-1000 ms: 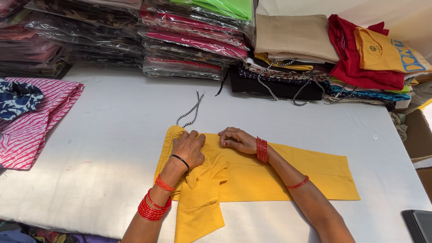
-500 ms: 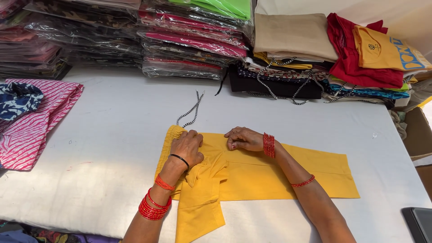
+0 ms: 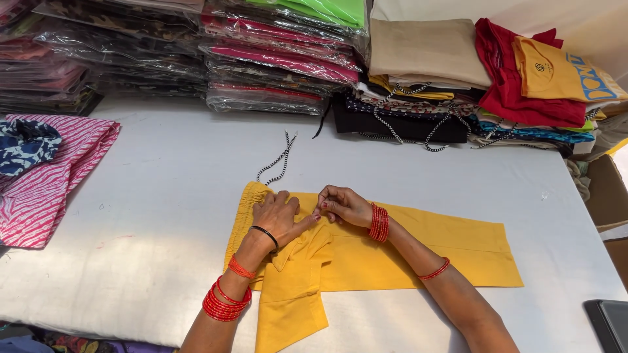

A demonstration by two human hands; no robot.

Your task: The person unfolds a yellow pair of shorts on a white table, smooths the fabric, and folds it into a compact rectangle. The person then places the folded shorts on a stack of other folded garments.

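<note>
Head view looks down on a wide white table (image 3: pixel 163 196) that fills most of the frame. Along its far edge run stacks of clothes in clear plastic bags (image 3: pixel 261 59), pink, green and dark, and to the right of them a pile of folded clothes (image 3: pixel 471 72) in beige, red, mustard and black, with a speckled cord hanging over the black piece. At the left edge lies a pink striped cloth (image 3: pixel 46 183) with a blue patterned cloth (image 3: pixel 23 144) on top of it.

Near the front middle of the table lies a yellow garment (image 3: pixel 425 242), spread flat, its gathered waistband to the left and its length running off to the right; a folded part of it hangs down toward the near table edge. A black-and-white drawstring (image 3: pixel 278 160) lies on the table just beyond the waistband.

Left hand (image 3: pixel 278 219) rests palm down on the garment near the waistband, fingers slightly spread, thumb reaching toward the other hand. Right hand (image 3: pixel 343 206) sits just beside it, fingers curled in narrow and pinching at the yellow fabric; what exactly is between the fingertips cannot be made out. Red bangles (image 3: pixel 378 223) ring both wrists.
</note>
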